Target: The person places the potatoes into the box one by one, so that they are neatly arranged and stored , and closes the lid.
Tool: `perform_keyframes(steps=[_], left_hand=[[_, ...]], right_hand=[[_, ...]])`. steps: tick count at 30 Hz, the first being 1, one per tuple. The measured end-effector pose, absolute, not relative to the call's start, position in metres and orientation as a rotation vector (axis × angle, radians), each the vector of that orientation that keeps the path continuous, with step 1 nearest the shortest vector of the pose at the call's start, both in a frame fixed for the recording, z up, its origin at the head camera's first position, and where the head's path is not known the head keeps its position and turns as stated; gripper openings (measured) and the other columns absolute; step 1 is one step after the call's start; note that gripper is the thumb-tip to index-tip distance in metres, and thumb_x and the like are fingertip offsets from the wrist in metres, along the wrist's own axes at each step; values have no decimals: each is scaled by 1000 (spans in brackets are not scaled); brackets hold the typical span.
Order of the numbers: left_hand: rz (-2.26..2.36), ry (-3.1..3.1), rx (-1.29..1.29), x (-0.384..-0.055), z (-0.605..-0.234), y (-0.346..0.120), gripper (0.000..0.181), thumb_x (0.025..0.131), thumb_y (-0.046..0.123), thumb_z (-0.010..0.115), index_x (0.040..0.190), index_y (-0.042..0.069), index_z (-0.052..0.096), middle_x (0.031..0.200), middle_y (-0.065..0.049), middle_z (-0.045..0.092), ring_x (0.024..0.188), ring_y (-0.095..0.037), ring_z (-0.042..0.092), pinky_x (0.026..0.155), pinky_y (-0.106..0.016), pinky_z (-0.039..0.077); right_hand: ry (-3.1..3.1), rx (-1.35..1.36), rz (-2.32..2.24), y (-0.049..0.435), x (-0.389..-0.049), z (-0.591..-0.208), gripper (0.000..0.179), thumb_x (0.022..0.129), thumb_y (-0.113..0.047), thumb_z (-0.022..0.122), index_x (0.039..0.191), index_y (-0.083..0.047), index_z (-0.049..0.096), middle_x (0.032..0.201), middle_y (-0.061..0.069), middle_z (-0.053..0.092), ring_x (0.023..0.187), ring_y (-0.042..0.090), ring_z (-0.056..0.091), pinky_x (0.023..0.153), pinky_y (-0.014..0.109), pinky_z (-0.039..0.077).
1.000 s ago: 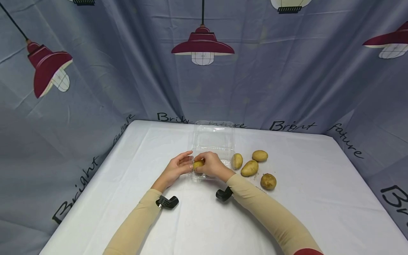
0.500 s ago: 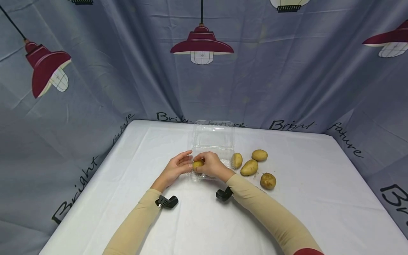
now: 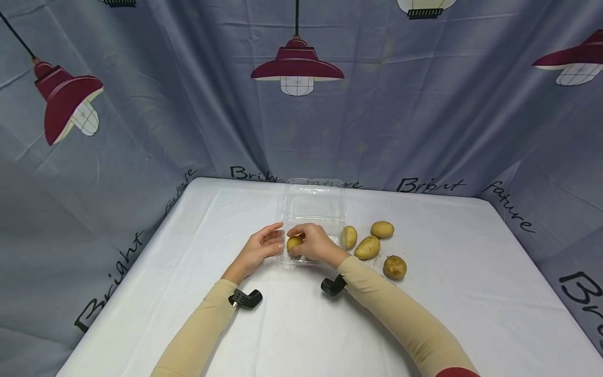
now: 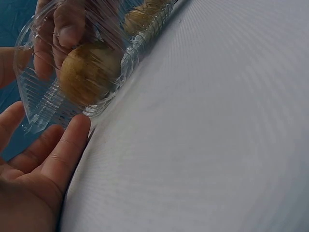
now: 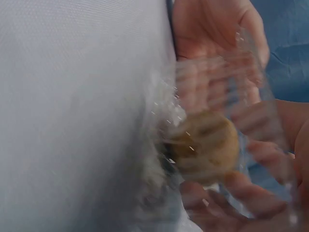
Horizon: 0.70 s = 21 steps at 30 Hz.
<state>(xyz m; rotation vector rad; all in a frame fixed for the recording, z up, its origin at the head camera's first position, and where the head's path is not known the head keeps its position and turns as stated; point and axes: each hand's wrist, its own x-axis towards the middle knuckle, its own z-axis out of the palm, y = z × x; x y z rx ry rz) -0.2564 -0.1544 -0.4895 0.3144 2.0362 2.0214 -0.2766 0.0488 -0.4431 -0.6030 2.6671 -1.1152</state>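
Note:
A clear plastic clamshell box (image 3: 314, 203) lies with its lid tipped back on the white table. My right hand (image 3: 314, 242) reaches into its base and holds a small yellow potato (image 3: 294, 244) near the left wall, thumb and fingers around it. Through the clear wall, the left wrist view shows this potato (image 4: 91, 73) low in the box with fingers behind it. My left hand (image 3: 256, 251) is at the box's left side, fingers extended, fingertips right at the wall. In the right wrist view the potato (image 5: 206, 147) sits between the two hands.
Right of the box lie several loose potatoes: one potato (image 3: 349, 237) close against its right side, another potato (image 3: 367, 247), a potato (image 3: 382, 229) farther back and a rounder, browner potato (image 3: 394, 267) nearer the front. A grey printed curtain (image 3: 301, 131) hangs behind the table.
My right hand has shifted very slightly right, and the potato in it shows a bit more of its surface. The left hand stays at the box's side.

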Motion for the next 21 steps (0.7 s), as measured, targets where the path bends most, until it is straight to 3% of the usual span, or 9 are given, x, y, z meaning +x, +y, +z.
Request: perform_keyframes(steps=[5, 21], left_hand=[[2023, 2030, 325, -257, -491, -155, 67, 96, 2, 60, 157, 0, 32, 155, -31, 39, 141, -45, 44, 89, -20, 55], [2033, 2036, 332, -255, -489, -155, 68, 94, 1, 62, 157, 0, 34, 154, -31, 40, 139, -43, 46, 88, -19, 56]], right_hand=[[2678, -583, -1112, 61, -277, -433, 40, 81, -8, 82, 120, -9, 74, 128, 8, 72, 117, 31, 66, 100, 43, 56], [2768, -355, -1249, 146, -289, -390, 43, 90, -15, 74, 131, -9, 67, 139, 16, 63, 126, 35, 61, 99, 48, 56]])
